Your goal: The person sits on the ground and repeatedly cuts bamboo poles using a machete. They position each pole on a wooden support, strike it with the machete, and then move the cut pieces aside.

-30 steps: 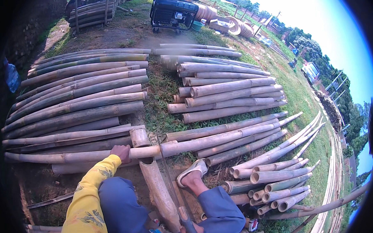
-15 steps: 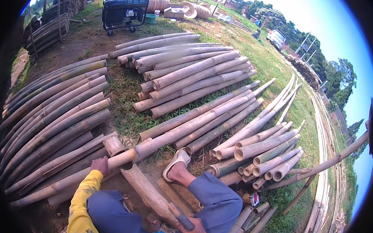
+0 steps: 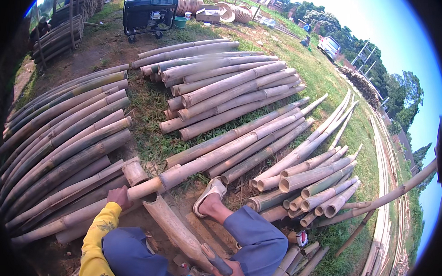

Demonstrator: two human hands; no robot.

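A long bamboo pole (image 3: pixel 195 167) runs from the lower left to the far right, crossing over a thick bamboo log (image 3: pixel 171 226) in front of me. Short end pieces of that log show on the pole's far side. My left hand (image 3: pixel 119 197) is closed around the pole, just left of this crossing. At the lower edge, my right hand (image 3: pixel 234 274) grips the dark, rounded handle of a hand tool (image 3: pixel 218 262). The tool lies close along the near end of the thick log. Its working part is mostly hidden, so its exact kind cannot be told.
Stacked bamboo poles lie at left (image 3: pixel 65 142), ahead (image 3: pixel 232 89) and right (image 3: pixel 307 185). My sandalled foot (image 3: pixel 211 196) is beside the thick log. Farther off stand a black generator (image 3: pixel 150 16), a green bucket (image 3: pixel 180 22) and a parked car (image 3: pixel 329 47). A slanting pole (image 3: pixel 384 197) crosses the right side.
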